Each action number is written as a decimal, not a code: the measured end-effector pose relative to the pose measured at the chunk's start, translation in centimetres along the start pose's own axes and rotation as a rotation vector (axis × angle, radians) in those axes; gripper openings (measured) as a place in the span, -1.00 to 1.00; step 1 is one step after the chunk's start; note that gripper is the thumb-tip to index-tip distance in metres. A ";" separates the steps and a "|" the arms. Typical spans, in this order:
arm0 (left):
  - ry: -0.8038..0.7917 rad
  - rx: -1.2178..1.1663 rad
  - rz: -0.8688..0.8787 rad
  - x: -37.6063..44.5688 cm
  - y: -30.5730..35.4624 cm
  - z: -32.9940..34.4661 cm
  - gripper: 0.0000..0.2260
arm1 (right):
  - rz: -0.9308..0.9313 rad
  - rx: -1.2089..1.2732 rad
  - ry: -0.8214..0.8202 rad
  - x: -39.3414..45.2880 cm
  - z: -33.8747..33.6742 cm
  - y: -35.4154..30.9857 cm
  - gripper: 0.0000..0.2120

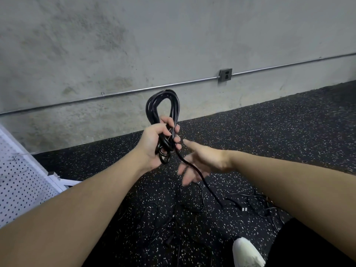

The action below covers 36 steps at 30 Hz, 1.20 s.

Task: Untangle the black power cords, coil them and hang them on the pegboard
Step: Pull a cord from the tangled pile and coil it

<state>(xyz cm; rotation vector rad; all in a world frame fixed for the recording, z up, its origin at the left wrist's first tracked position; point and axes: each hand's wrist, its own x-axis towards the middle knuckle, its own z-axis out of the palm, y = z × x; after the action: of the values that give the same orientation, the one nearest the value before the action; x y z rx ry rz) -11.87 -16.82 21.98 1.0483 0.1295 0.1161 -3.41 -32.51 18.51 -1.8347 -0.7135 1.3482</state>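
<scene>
Speckled black floor [269,132] is seen from above, meeting a grey concrete wall [134,45] along which a conduit [154,87] runs to an outlet box [225,75]. At centre, a coil [163,108] of black cord is gripped by the left hand [156,143], fingers curled round its gathered middle, loops standing up above the fist. A loose tail [194,168] trails from the coil down across the right hand [200,160], which is spread open with blurred fingers; nothing is held by it.

One cord appears mostly coiled but not finished, since its tail is unwound. Nothing is hung yet. More cords [192,203] lie tangled on the floor below the hands, barely told from the dark surface, with a plug [244,209] showing pale prongs. A white pegboard [21,182] is seen at the left edge, well apart from the coil. A white shoe [246,253] is planted near the floor cords, where a loop could be caught.
</scene>
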 end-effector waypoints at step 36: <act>-0.002 1.082 -0.073 0.2 -1.8 3.7 -0.30 | -0.431 0.268 0.635 -5.9 -2.4 -1.9 -0.65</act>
<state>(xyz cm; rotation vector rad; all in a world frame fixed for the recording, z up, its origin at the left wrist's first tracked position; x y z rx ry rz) -11.05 -20.82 22.21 2.1193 0.2386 -0.0354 -2.82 -36.58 23.70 -1.6329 -0.5106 0.5063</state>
